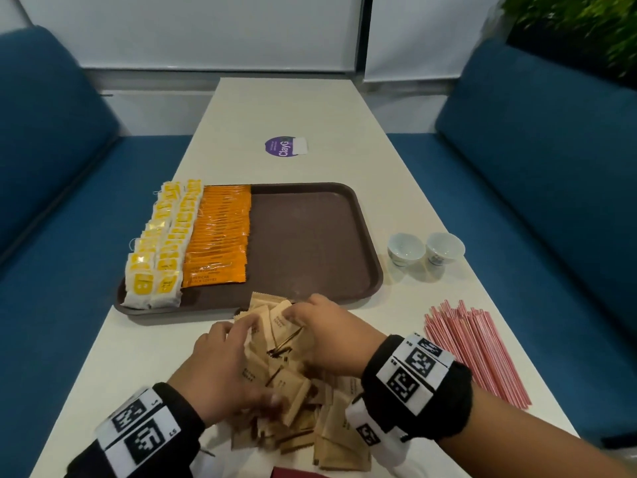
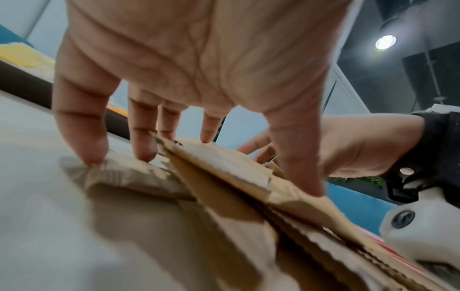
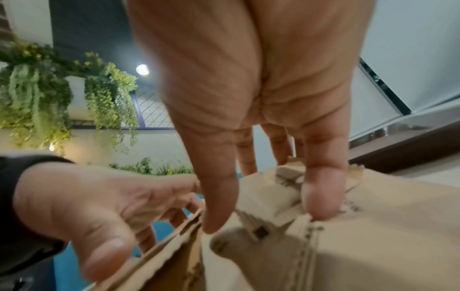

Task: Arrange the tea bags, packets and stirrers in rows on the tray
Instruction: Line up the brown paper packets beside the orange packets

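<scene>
A pile of tan paper packets [image 1: 303,419] lies on the table in front of the brown tray [image 1: 310,236]. My left hand [image 1: 256,362] rests on the pile's left side with its fingers spread. In the left wrist view the left hand [image 2: 224,171] touches the packets [image 2: 224,163] with fairly straight fingers. My right hand [image 1: 310,326] presses on the pile's far right part. Its fingertips [image 3: 321,196] point straight down onto the packets [image 3: 373,226]. Yellow tea bags [image 1: 155,257] and orange packets [image 1: 220,236] stand in rows on the tray's left. Red-striped stirrers [image 1: 479,350] lie to the right.
Two small white cups [image 1: 405,248] [image 1: 444,248] stand to the right of the tray. A purple sticker [image 1: 281,146] marks the table farther back. Blue benches [image 1: 551,167] flank the narrow table on both sides. The tray's right half is bare.
</scene>
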A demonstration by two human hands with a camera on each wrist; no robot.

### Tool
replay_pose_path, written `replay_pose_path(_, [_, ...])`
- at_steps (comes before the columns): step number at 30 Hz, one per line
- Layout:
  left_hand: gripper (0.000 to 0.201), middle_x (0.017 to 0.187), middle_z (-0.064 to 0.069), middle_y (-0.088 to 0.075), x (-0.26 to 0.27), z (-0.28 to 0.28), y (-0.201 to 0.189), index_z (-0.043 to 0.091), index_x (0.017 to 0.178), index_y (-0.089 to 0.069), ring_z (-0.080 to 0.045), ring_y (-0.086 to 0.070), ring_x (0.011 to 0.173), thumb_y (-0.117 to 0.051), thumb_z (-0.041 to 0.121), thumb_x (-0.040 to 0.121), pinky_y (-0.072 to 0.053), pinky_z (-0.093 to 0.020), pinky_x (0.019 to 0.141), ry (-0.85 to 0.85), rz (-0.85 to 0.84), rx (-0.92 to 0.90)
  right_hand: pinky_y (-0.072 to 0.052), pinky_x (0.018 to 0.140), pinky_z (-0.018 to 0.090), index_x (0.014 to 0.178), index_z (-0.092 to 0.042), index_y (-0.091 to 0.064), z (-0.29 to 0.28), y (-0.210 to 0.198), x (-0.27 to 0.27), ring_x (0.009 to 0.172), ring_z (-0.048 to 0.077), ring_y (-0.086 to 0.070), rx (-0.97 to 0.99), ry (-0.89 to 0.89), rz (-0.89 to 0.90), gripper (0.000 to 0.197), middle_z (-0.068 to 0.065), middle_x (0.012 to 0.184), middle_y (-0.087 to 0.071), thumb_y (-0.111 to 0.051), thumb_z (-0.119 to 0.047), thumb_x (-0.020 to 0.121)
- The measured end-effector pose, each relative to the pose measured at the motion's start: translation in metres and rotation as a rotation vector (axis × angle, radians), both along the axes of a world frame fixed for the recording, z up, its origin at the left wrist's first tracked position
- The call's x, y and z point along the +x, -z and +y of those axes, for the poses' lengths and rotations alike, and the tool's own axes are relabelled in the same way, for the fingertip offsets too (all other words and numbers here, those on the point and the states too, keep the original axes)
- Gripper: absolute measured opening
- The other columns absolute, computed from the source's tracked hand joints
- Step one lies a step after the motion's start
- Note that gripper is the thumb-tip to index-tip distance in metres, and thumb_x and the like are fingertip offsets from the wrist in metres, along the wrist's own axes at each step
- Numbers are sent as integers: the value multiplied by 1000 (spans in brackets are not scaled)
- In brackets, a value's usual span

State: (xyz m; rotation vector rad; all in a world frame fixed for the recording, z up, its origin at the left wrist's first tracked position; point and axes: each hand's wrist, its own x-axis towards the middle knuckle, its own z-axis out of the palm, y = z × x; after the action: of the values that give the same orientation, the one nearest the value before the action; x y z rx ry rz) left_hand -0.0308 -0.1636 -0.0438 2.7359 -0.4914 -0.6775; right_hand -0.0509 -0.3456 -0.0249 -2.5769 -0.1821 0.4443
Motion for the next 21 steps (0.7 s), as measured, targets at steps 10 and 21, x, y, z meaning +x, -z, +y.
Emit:
replay_pose_path(10, [105, 117, -1, -42, 11, -5, 4, 43, 133, -18, -20, -50, 108, -83, 44, 50, -47, -29, 88, -34, 65, -33, -45, 97, 32, 143, -30, -25, 8, 8, 7, 120, 22, -39, -69, -29, 47, 106, 2, 127, -35, -88, -22, 59])
replay_pose_path(21, [62, 95, -4, -65, 19, 10, 11, 33, 103, -38, -23, -67, 80, -81, 5, 66, -56, -32, 66, -272, 209, -546, -49, 91, 28, 130, -30, -43, 7, 6, 25, 112, 12, -48, 156, 193, 58, 88, -10, 122, -44, -88, -12, 57])
